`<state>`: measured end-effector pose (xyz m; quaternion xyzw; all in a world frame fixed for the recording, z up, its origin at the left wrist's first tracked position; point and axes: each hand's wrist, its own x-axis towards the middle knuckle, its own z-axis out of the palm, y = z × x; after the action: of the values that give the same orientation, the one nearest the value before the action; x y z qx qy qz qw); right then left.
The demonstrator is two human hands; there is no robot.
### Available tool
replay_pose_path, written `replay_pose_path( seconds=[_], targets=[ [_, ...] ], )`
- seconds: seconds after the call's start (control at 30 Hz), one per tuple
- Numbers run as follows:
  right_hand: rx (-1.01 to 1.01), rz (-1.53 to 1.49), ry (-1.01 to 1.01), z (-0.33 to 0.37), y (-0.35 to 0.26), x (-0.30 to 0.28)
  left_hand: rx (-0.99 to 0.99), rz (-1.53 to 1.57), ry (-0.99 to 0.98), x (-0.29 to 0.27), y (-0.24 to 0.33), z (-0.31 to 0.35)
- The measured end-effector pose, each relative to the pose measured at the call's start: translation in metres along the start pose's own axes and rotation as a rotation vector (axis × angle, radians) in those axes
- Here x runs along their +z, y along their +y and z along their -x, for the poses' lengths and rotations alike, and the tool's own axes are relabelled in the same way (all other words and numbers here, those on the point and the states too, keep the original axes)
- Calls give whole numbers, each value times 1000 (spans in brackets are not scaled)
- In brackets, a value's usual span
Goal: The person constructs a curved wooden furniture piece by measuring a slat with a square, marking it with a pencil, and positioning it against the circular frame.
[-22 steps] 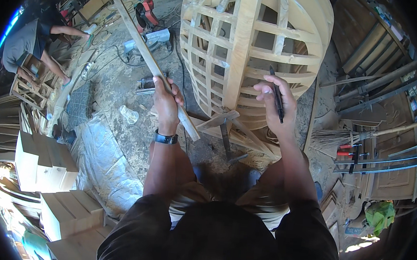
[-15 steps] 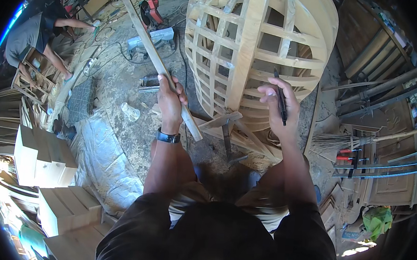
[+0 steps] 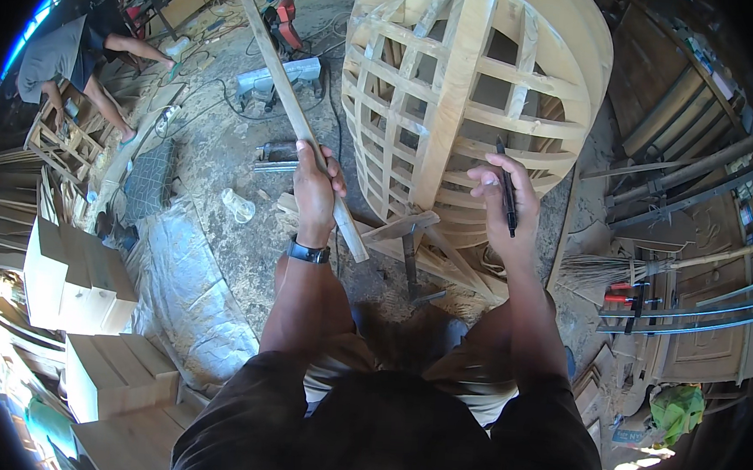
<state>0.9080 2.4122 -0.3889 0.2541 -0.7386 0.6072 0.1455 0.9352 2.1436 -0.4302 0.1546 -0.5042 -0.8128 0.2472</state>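
Note:
My left hand (image 3: 314, 197) is wrapped round a long, narrow wooden strip (image 3: 278, 75) near its lower end; the strip slants away up to the left. A dark pen (image 3: 508, 196) sits in my right hand (image 3: 518, 210), held between thumb and fingers. In front of me stands a large rounded lattice frame of pale wood (image 3: 442, 109), with curved ribs and a wide central board. My right hand is close to its near right side, and the strip passes left of it. At the frame's base, a metal square-like tool (image 3: 410, 268) leans by crossed wood pieces (image 3: 403, 226).
A co-worker (image 3: 61, 60) bends over a small wooden frame at far left. On the floor are a blue-grey tool (image 3: 281, 80), a plastic cup (image 3: 239, 206), cables and a silvery sheet (image 3: 185, 283). Wooden boxes (image 3: 81, 275) stand left. A broom (image 3: 606, 267) and clamps (image 3: 625, 300) lie right.
The view has shifted slightly, so the frame and strip appear a little further right. Both hands keep their holds on the strip and the pen.

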Motion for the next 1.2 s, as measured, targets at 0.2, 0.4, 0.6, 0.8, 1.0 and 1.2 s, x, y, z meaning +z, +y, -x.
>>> replay_pose_path(
  seconds=[0.2,0.4,0.6,0.8,1.0,1.2],
  targets=[
    [-201,143,199,-17,10,-4,-5,23,-24,-4,0,-2],
    [-378,422,512,-118,19,-28,-19,39,-16,2,-6,-6],
    [-247,667,526,-166,31,-1,-17,76,-23,0,-3,-6],
    [-288,781,686,-179,41,18,-17,54,-1,-10,0,-14],
    [-285,846,707,-179,47,20,-19,122,4,-22,0,-24],
    [-263,814,700,-179,46,20,-13,152,34,-28,0,-32]
  ],
)
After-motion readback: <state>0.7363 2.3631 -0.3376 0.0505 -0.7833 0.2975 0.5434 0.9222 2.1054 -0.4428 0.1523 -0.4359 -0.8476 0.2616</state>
